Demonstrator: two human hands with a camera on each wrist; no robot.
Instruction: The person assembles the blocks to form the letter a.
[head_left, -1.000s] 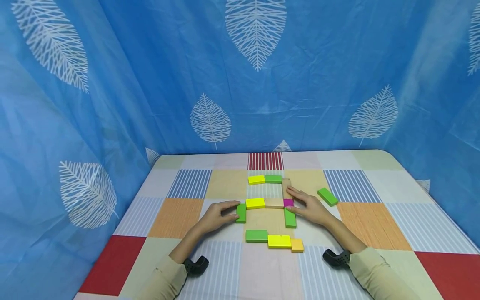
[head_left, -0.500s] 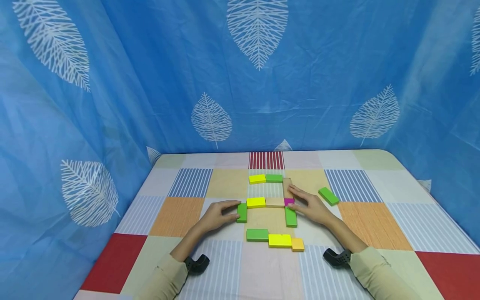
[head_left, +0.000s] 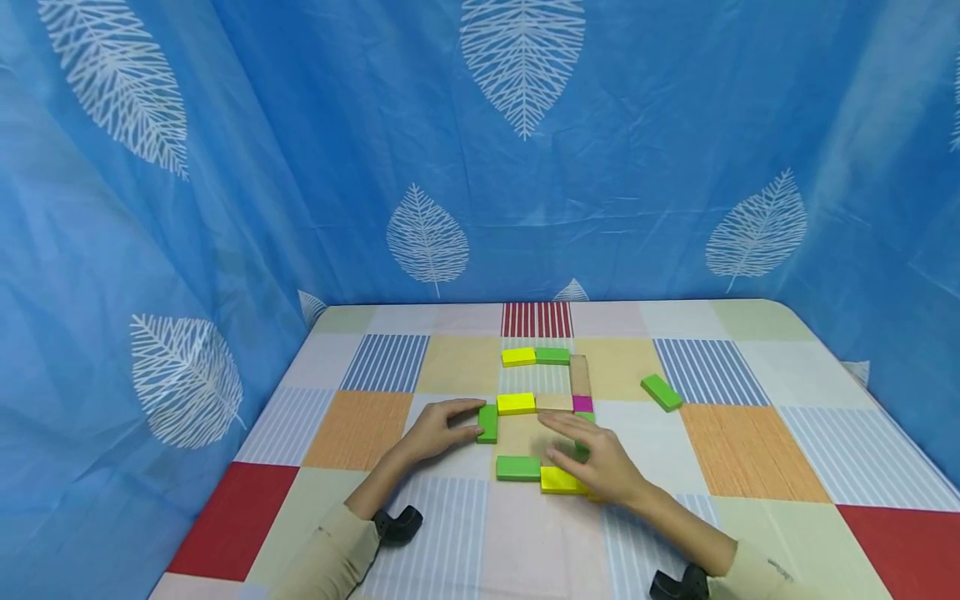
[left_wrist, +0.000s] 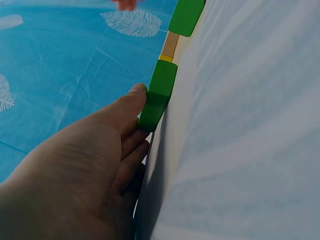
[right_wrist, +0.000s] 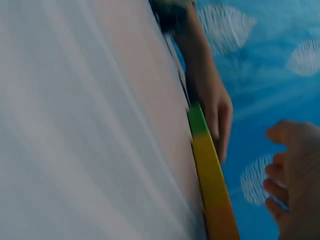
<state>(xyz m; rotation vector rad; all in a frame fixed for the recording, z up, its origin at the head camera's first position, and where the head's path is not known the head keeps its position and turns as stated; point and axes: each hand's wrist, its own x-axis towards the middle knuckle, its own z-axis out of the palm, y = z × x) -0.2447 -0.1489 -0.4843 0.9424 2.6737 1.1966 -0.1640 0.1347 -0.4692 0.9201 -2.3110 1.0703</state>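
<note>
In the head view my left hand (head_left: 442, 432) rests beside an upright-set green block (head_left: 487, 424) at the left of a layout of flat blocks. Its thumb and index fingertips touch that block's left side and far corner; the left wrist view shows the thumb against the green block (left_wrist: 161, 85). My right hand (head_left: 592, 458) hovers, fingers spread and holding nothing, over the layout's near right part. It partly covers a yellow block (head_left: 558, 480) and a green block beyond it. In the right wrist view the right hand (right_wrist: 300, 172) is above the yellow block (right_wrist: 209, 170).
A yellow block (head_left: 516, 404), wooden block (head_left: 554, 402) and purple block (head_left: 582, 404) form the middle row. Farther back lie yellow (head_left: 519, 357) and green (head_left: 552, 357) blocks, joined by a wooden block (head_left: 581, 375). A loose green block (head_left: 662, 392) lies right on the patchwork cloth (head_left: 750, 450).
My right hand has left the purple and green blocks on the right side and moved toward me and leftward over the near row. My left hand stays at its green block.
</note>
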